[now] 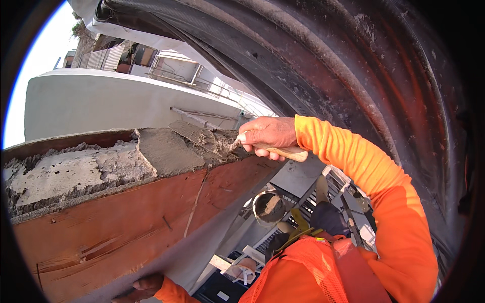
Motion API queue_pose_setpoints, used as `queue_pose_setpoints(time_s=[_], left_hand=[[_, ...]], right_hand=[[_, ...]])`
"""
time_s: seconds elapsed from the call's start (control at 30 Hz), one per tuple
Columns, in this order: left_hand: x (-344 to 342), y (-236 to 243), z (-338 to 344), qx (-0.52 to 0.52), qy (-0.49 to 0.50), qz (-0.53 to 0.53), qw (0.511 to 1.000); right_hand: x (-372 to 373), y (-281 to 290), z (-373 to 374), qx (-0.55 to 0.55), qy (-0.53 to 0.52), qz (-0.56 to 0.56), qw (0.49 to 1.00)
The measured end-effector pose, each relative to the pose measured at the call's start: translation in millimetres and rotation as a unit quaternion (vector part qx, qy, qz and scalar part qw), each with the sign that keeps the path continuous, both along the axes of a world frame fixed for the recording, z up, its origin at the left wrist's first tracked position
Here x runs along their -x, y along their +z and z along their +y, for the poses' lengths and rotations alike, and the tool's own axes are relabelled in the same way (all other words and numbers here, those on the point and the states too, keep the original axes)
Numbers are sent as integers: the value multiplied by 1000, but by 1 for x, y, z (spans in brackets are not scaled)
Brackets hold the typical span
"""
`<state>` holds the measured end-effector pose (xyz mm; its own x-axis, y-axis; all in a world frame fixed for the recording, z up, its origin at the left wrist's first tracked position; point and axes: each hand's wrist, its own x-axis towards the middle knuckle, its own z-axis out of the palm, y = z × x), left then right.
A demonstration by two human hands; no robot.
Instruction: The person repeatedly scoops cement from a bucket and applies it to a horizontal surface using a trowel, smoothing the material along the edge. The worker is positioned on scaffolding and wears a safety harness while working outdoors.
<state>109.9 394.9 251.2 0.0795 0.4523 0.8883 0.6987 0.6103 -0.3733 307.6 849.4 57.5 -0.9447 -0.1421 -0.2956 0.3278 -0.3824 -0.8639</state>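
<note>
My right hand (268,135) is closed round the wooden handle of a trowel (194,135). The trowel's mortar-smeared blade lies on wet grey mortar (169,151) along the top of a wall. Left of the fresh patch, the wall top shows a rougher, paler, dry surface (60,174). A reddish-brown board (126,217) faces the near side of the wall. Low in the picture, my left hand (144,288) is in shadow near the bottom of the board, fingers partly stretched out. Nothing shows in it, though the lower edge cuts part of it off.
Below the wall stands a bucket (269,208) with grey mortar inside, beside metal grating. A dark sheet (343,65) hangs in folds close on the right and overhead. Beyond the wall is a pale curved parapet (111,106). Nails stick out of the board.
</note>
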Motion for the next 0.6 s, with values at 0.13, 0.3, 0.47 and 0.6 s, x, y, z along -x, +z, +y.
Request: queue_pose_setpoints(time_s=[0.13, 0.3, 0.47, 0.6], left_hand=[[-3, -3, 0, -16, 44, 18, 999], [-14, 4, 7, 8, 119, 82, 989], [-12, 5, 6, 11, 134, 98, 986], [-11, 3, 0, 9, 141, 96, 985]], right_hand=[[23, -16, 1, -38, 22, -15, 999], [42, -67, -1, -54, 7, -87, 995], [36, -110, 1, -30, -7, -192, 981], [29, -95, 2, 119, 22, -191, 974]])
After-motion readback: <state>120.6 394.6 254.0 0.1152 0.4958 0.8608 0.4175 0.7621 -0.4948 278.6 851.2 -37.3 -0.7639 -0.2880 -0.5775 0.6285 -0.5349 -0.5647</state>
